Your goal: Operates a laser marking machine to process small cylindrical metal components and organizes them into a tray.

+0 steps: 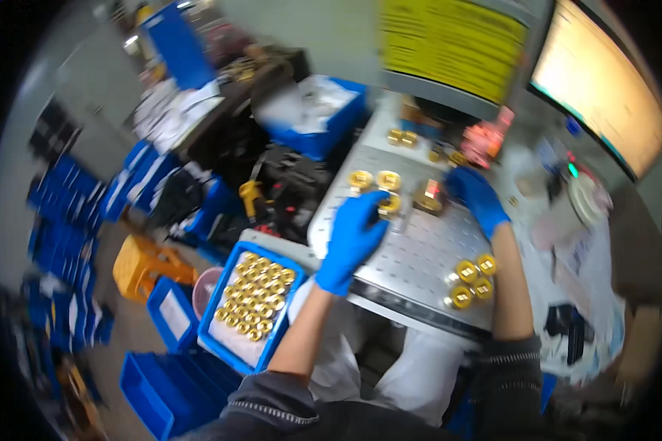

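Observation:
Both hands wear blue gloves. My left hand [354, 234] reaches over a perforated metal work plate [412, 257] and closes on a round brass part [388, 205]. Two more brass parts [375, 179] lie just beyond it. My right hand [477, 195] rests at the far side of the plate, next to a brass piece [428, 198] standing in a small fixture; whether it grips anything is unclear. A cluster of brass parts [472, 281] sits at the plate's near right corner. The picture is motion-blurred.
A blue tray [228, 334] with several brass parts stands low on my left. Blue bins [158, 382] and an orange stool [143, 264] are on the floor. A blue bin with white bags [318, 110], a yellow panel [449, 44] and a lit screen [603, 81] are beyond.

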The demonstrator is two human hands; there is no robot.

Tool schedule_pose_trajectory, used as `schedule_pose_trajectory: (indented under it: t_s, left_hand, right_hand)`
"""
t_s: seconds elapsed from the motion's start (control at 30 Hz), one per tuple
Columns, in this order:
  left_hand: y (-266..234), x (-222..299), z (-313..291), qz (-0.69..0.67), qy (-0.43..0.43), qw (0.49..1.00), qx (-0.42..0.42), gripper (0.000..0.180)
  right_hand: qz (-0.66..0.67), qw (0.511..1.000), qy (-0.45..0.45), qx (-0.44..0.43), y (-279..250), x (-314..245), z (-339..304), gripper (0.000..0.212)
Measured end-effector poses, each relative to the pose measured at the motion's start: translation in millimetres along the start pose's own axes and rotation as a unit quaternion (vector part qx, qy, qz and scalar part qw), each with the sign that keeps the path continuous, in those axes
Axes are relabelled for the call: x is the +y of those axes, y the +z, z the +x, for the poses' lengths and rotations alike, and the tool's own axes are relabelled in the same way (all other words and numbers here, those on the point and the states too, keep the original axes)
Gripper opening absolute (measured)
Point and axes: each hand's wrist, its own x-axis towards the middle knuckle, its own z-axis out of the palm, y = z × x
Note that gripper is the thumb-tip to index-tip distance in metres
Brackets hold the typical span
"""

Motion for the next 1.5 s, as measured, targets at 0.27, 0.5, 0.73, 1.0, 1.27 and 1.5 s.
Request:
schedule_pose_trajectory:
  t_s: [0.27, 0.5, 0.73, 1.0, 1.27, 1.5]
  left_hand:
    - [-12, 8, -3, 0.018, 0.021, 1.0, 0.004, 0.038]
    - [-7, -3, -5, -0.01, -0.039, 0.999, -0.003, 0.05]
    - [-5, 8, 2, -0.06, -0.082, 0.994, -0.033, 0.046]
    - [-2, 10, 1, -0.065, -0.115, 0.991, -0.035, 0.043]
    - [-2, 13, -1, -0.069, -0.096, 0.993, -0.031, 0.042]
    - [-2, -2, -7, -0.079, -0.102, 0.991, -0.029, 0.042]
  right_hand:
    - [-0.212, 0.97, -0.121, 0.015, 7, -9, -5, 0.017]
    - [-0.008, 0.999, -0.009, 0.05, 25, -21, -11, 0.022]
    - [0.05, 0.998, -0.017, 0.027, 20, -18, -5, 0.024]
    - [0.064, 0.997, 0.024, 0.039, 21, -24, -10, 0.02]
    - [0.077, 0.997, 0.011, 0.029, 20, -22, -12, 0.02]
    - [0.012, 1.0, 0.024, 0.016, 25, -21, -11, 0.026]
